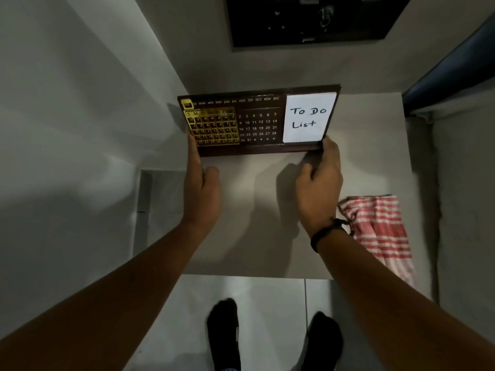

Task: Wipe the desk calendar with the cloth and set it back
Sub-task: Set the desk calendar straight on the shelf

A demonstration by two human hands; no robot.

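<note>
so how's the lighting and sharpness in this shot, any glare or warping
Head view: dim overall, light coming from the left, hands throwing soft shadows on the table; the white note on the desk calendar is the brightest spot yet readable; gold frame looks smeared; striped cloth slightly soft; wide-angle lens bends the walls and stretches the forearms.

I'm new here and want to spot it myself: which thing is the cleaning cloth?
Find the pale tabletop in the middle. Along its right edge, beside the right hand, lies the cloth, partly hanging over. It is the only soft, red-and-white striped thing there.
</note>
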